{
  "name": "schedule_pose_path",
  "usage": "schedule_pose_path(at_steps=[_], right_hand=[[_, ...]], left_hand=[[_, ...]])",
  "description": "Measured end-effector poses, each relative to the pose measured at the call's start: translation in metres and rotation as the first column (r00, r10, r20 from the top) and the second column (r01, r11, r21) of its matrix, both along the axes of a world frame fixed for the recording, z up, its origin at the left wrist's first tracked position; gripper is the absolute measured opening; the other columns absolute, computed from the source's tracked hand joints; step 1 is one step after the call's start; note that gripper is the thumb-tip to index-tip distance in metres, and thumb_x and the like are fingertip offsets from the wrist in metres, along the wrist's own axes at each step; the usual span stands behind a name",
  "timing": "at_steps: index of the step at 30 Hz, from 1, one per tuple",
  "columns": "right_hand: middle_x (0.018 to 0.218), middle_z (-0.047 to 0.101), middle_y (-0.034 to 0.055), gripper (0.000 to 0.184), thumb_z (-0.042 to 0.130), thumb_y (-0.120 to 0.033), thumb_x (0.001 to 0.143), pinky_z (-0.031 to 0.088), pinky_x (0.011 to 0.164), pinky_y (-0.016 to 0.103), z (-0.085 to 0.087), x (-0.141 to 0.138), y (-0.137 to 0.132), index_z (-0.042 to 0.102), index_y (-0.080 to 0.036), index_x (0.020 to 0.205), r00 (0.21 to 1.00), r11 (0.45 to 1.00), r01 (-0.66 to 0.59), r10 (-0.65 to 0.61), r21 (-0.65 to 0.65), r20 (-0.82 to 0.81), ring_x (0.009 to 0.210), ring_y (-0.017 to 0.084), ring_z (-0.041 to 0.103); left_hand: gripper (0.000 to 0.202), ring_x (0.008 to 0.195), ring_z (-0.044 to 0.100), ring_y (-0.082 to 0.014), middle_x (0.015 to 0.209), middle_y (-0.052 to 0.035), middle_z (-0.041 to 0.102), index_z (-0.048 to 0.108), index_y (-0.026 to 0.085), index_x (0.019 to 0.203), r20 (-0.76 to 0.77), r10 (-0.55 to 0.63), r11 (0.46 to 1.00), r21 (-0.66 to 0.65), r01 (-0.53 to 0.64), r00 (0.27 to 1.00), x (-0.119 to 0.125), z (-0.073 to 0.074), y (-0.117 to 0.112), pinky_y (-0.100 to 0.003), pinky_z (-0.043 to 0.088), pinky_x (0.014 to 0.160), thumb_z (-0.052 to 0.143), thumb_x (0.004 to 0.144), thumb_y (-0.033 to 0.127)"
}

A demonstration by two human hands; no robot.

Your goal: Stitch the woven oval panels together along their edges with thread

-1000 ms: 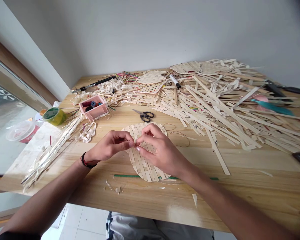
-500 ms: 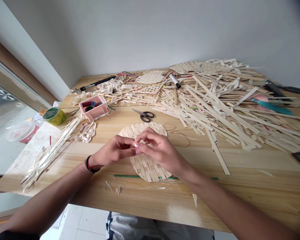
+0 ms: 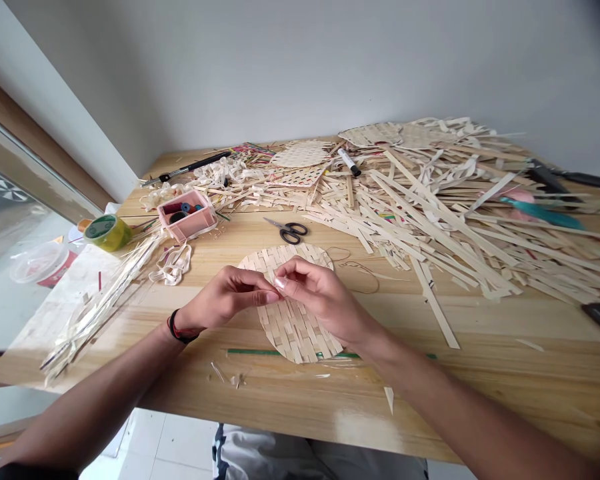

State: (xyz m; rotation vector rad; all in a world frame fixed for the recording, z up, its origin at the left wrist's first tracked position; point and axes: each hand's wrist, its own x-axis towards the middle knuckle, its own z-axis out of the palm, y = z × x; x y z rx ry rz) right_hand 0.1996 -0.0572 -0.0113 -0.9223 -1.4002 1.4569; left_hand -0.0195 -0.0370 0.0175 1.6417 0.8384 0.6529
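Both my hands meet above a pale woven oval piece (image 3: pixel 300 337) that lies on the wooden table. The thumb and fingers of my left hand (image 3: pixel 233 293) are pinched together, with their tips near the middle of the weave. My right hand (image 3: pixel 313 290) pinches as well, its fingertips almost touching the left ones. Whatever sits between the fingertips is too small to make out. Just beyond the weave lie black-handled scissors (image 3: pixel 291 232), blades pointing left. A thin brown thread (image 3: pixel 367 273) loops on the table to the right of the weave.
Loose pale strips (image 3: pixel 410 200) are heaped across the back and right. On the left stand a pink box (image 3: pixel 193 227) with thread spools, a yellow tape roll (image 3: pixel 109 233) and a strip bundle (image 3: pixel 105 303). A green strip (image 3: pixel 250 351) lies partly beneath the weave.
My fingertips have shifted slightly against each other, the right ones moving a little to the right. Both hands stay over the woven piece, which lies in the same place.
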Motion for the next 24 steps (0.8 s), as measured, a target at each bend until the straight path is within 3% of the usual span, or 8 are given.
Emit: schedule_pose_path(at_steps=[7,20,24], right_hand=[[0.095,0.066,0.0028,0.023,0.075,-0.042,0.096,0.051,0.084,0.033,0.0049,0.0011,0.0004,0.067,-0.020,0.094,0.998,0.999,-0.032,0.033,0.012,-0.054,0.088,0.017,0.060],[0.086,0.058,-0.0001,0.023,0.067,-0.042,0.100,0.046,0.078,0.031,0.0084,0.0013,0.0020,0.061,-0.021,0.091,0.998,0.995,-0.068,0.069,0.068,-0.016,0.081,0.016,0.054],[0.089,0.061,0.0011,0.020,0.066,-0.041,0.102,0.047,0.076,0.031,0.0030,0.0021,0.0021,0.062,-0.022,0.099,0.998,0.992,-0.056,0.052,0.110,0.031,0.083,0.017,0.057]], left_hand=[[0.018,0.070,0.064,-0.0149,0.078,-0.0064,0.080,0.087,0.014,0.087,0.029,-0.028,0.999,-0.030,0.029,0.999,-0.0002,0.0011,0.0000,-0.027,0.049,0.070,0.084,0.093,0.031],[0.019,0.076,0.072,-0.0173,0.086,-0.0098,0.085,0.091,0.016,0.090,0.145,-0.013,0.997,-0.068,0.023,0.989,0.0004,0.0071,-0.0022,-0.028,0.057,0.075,0.089,0.091,0.035],[0.021,0.071,0.067,-0.0152,0.082,-0.0087,0.083,0.092,0.019,0.091,0.171,0.064,0.997,-0.060,-0.055,0.983,-0.0009,0.0059,-0.0027,-0.027,0.053,0.070,0.093,0.087,0.040]])
